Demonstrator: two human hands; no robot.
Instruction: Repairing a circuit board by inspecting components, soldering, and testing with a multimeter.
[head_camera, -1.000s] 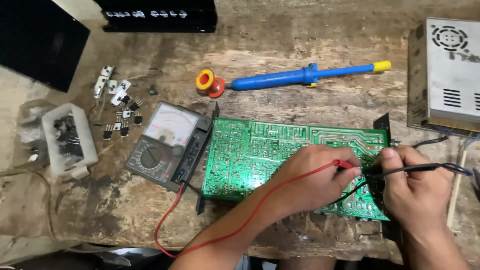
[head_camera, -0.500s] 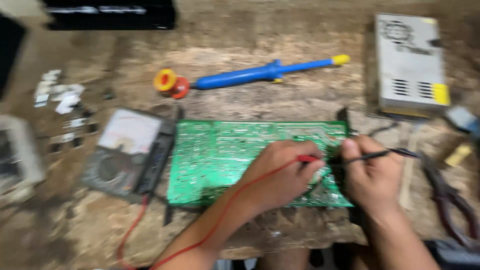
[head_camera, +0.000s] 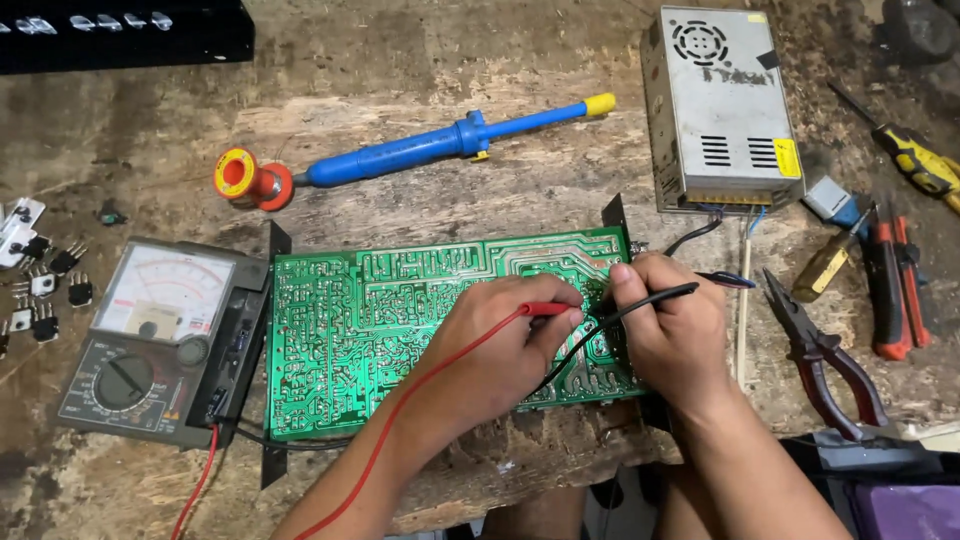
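A green circuit board (head_camera: 380, 320) lies solder side up on the wooden bench. My left hand (head_camera: 495, 350) pinches a red test probe (head_camera: 545, 309) whose tip rests on the board's right half. My right hand (head_camera: 675, 330) grips a black test probe (head_camera: 665, 295), its tip pressed on the board close to the red one. Both hands rest on the board, almost touching. A red lead (head_camera: 400, 410) and a black lead run back toward an analogue multimeter (head_camera: 155, 340) just left of the board.
Behind the board lie a blue desoldering pump (head_camera: 450, 140) and a solder spool (head_camera: 250, 180). A grey metal power supply (head_camera: 715, 110) stands at the back right. Red-handled pliers (head_camera: 825, 360), screwdrivers (head_camera: 915, 160) and cutters lie right; several loose transistors (head_camera: 45, 285) lie far left.
The view has swung right: the board and meter have slid left, and the tools on the right have come into sight. Both hands stay on the board with the probes.
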